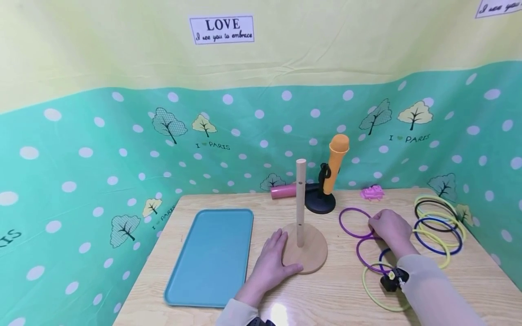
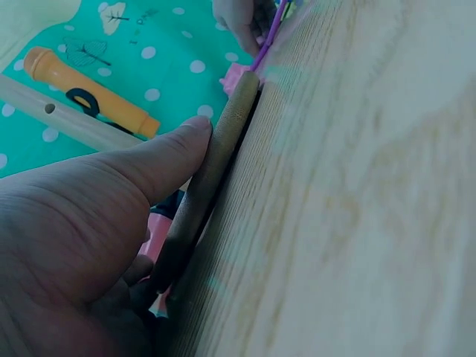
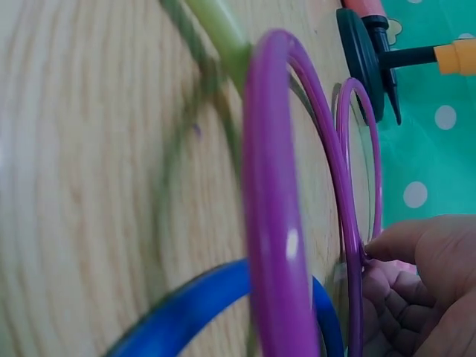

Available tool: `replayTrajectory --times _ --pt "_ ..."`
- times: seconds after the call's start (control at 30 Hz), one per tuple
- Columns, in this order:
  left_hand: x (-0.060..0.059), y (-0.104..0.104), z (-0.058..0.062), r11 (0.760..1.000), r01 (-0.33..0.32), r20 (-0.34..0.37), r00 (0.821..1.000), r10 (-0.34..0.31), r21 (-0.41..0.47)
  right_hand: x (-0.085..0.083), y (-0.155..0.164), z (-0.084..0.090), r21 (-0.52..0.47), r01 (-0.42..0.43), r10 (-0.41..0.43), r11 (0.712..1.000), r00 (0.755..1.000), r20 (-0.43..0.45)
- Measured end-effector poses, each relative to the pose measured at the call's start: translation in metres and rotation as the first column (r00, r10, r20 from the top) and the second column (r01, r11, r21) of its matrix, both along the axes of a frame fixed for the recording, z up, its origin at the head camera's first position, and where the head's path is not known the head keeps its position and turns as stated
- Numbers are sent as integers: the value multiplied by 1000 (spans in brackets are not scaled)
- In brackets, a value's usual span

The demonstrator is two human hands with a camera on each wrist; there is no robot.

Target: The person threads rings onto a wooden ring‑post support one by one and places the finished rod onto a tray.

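Observation:
A wooden ring-toss stand has a round base point(image 1: 313, 253) with an upright post point(image 1: 301, 203) in its middle. My left hand point(image 1: 270, 262) holds the base at its near left edge, thumb in front and fingers round the left side. Up close in the left wrist view, the thumb point(image 2: 175, 156) lies along the disc's edge point(image 2: 216, 163). My right hand point(image 1: 391, 228) pinches a purple ring point(image 1: 341, 222) at its right side, between thumb and fingers. A second purple ring point(image 1: 359, 256) overlaps it nearer to me, with blue and pale green rings around it.
Several yellow, black and blue rings point(image 1: 461, 244) lie at the right. A blue tray point(image 1: 208, 258) lies on the left of the table point(image 1: 142, 280). At the back are an orange toy microphone point(image 1: 335, 165) on a black stand, a pink cylinder point(image 1: 283, 191) and a pink toy point(image 1: 372, 192).

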State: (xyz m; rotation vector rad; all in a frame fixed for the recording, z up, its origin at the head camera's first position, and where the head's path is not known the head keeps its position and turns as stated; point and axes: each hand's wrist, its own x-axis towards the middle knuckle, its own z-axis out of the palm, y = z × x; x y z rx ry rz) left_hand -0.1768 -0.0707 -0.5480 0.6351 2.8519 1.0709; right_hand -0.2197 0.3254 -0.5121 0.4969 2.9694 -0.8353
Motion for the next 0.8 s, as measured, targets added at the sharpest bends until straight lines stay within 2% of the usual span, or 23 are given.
replayTrajectory --times 0.37,0.8 --pt "3 0 0 1000 -6 14 1000 6 4 8 5 0 -85 -11 5 996 998 -59" --pt "1 0 2 1000 -10 21 1000 10 1 13 3 4 -221 46 -70 974 992 -103"
